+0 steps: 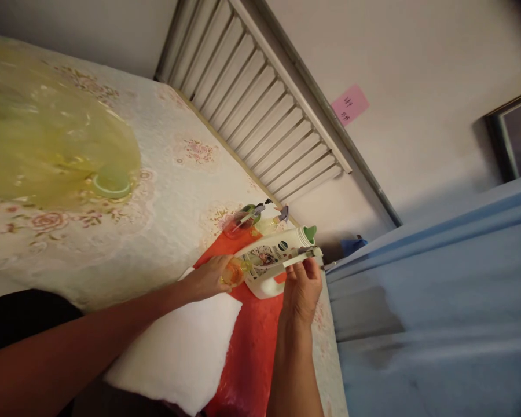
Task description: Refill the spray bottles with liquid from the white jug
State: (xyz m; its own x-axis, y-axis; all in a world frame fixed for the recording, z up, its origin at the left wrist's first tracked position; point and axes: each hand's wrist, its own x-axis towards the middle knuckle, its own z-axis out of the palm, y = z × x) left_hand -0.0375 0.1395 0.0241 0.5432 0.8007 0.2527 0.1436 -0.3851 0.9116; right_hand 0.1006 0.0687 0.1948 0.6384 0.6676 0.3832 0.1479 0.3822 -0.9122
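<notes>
My left hand (208,278) is closed around a small clear bottle (233,273) with orange-yellow liquid in it, tilted so its neck points right. In the raised fingers of my right hand (303,286) is a pale pump top (301,256). A thin tube seems to run from it towards the bottle's neck; whether it goes inside I cannot tell. Behind both hands stands a white jug (286,240) with a green cap (309,233) and a printed label. Just beyond are a green-and-red pump bottle (243,222) and a pale bottle with a dark top (281,214).
A red plastic sheet (247,353) and a white cloth (186,353) lie on the flowered tablecloth (165,231). A yellow plastic bag (47,127) with a green ring (112,184) lies at left. A metal rack (260,104) leans by the wall; a blue curtain (438,307) hangs right.
</notes>
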